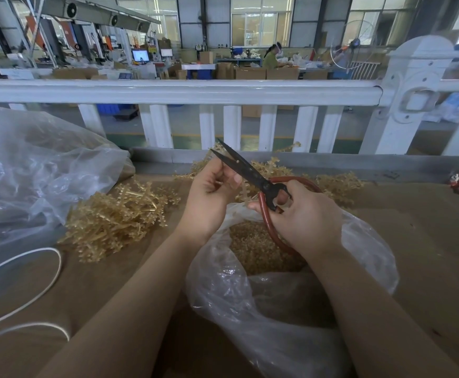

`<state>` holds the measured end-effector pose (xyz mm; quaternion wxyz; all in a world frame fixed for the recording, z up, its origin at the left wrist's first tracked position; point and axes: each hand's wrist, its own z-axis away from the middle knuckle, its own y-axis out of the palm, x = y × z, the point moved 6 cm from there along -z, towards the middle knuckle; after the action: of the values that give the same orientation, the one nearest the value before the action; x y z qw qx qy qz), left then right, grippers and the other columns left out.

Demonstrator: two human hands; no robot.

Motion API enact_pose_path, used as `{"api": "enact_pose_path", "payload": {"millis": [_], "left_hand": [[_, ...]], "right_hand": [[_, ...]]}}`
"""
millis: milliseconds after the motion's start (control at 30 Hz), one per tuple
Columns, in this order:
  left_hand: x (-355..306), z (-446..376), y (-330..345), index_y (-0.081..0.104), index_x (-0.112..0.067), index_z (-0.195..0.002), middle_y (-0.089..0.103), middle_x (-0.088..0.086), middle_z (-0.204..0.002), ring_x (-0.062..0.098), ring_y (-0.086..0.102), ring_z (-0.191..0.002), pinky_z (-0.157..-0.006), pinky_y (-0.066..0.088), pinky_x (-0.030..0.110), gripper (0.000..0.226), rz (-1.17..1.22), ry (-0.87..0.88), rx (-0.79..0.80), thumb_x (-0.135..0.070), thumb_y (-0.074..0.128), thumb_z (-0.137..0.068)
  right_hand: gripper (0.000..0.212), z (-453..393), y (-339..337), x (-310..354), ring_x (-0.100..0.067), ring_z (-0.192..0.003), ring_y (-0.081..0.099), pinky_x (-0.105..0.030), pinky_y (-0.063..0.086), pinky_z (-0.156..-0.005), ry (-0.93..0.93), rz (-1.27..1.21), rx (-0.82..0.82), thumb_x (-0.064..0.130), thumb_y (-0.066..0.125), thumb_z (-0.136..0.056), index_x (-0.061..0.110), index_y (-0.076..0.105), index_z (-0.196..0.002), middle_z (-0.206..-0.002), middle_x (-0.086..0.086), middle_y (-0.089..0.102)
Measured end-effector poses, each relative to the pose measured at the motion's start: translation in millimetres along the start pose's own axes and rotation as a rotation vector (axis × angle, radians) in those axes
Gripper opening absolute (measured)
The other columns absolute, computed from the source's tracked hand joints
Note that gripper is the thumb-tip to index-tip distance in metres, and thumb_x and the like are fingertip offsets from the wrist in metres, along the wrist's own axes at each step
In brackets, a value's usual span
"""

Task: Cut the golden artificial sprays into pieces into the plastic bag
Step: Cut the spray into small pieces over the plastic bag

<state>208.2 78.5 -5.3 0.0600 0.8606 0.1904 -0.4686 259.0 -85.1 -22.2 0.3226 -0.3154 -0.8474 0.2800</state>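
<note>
- The right hand [302, 214] grips the red handles of black scissors [250, 173], blades slightly parted and pointing up-left.
- The left hand [209, 197] is curled shut, pinching a thin golden spray [246, 193] just beside the blades.
- Below both hands, an open plastic bag [277, 304] at the table's [427, 241] near edge holds cut golden pieces [255, 249].
- A pile of uncut sprays [116, 219] lies left of the hands.
</note>
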Motion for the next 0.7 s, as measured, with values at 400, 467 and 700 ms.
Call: {"api": "enact_pose_path", "payload": {"millis": [400, 467, 700], "left_hand": [[9, -4, -8, 0.055, -0.005, -0.095, 0.062, -0.01, -0.072, 0.004, 0.058, -0.068, -0.071, 0.047, 0.016, 0.008, 0.288, -0.1, -0.086, 0.002, 0.05, -0.097], [13, -4, -12, 0.057, -0.011, -0.093, 0.061, -0.008, -0.072, 0.006, 0.056, -0.069, -0.07, 0.041, 0.021, 0.011, 0.327, -0.138, -0.114, -0.002, 0.052, -0.098], [17, -5, -15, 0.062, -0.016, -0.096, 0.061, -0.009, -0.073, 0.009, 0.054, -0.073, -0.073, 0.037, 0.028, 0.015, 0.358, -0.16, -0.149, -0.006, 0.052, -0.099]], "right_hand": [[0.058, 0, 0, -8, 0.008, -0.068, 0.058, -0.008, 0.036, -0.059, 0.151, -0.303, -0.036, 0.089, 0.051, -0.066, 0.035, 0.063, -0.084, -0.073, 0.023, 0.064], [0.058, -1, -1, -13, 0.009, -0.073, 0.06, -0.006, 0.035, -0.061, 0.209, -0.365, -0.059, 0.089, 0.05, -0.064, 0.038, 0.065, -0.087, -0.075, 0.024, 0.065], [0.072, -2, 0, -23, 0.005, -0.076, 0.06, -0.012, 0.036, -0.062, 0.301, -0.445, -0.058, 0.09, 0.049, -0.062, 0.029, 0.071, -0.093, -0.079, 0.017, 0.068]]}}
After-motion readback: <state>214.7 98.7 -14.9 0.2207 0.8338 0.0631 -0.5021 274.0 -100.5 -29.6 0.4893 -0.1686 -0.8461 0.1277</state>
